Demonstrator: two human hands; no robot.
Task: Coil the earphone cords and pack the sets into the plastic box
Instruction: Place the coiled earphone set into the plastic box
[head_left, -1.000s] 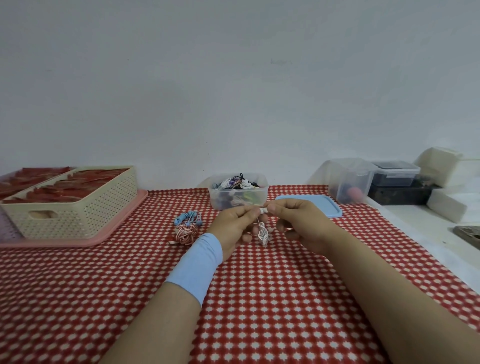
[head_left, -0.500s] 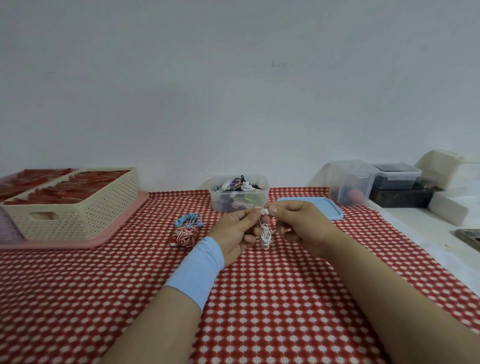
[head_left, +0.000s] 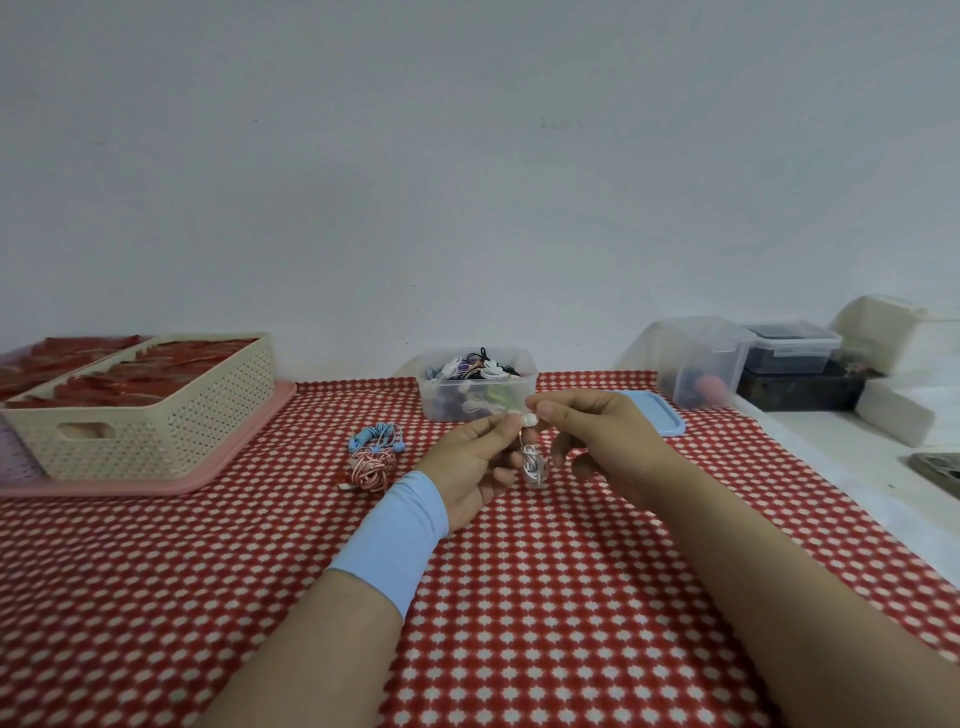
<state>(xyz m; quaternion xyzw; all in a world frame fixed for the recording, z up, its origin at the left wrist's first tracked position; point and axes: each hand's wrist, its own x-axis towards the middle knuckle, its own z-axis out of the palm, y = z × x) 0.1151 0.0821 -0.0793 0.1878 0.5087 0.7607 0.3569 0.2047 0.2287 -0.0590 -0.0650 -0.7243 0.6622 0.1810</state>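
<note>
White earphone set (head_left: 533, 461): a small coiled bundle hanging in the air between both hands, above the bench and just in front of the plastic box; its white end is up at the fingertips.
Left hand (head_left: 470, 470): thumb and forefinger pinch the set's upper end.
Right hand (head_left: 597, 434): fingertips pinch the same white end from the other side.
Plastic box (head_left: 440, 404): clear, open, holding mixed coiled sets.
Blue lid (head_left: 662, 418): flat, right of the box.
Blue coil (head_left: 375, 435), pink coil (head_left: 370, 467): touching, left of the left hand.
Bench (head_left: 519, 597): red-and-white cloth.
Cream basket (head_left: 171, 415): far left.
</note>
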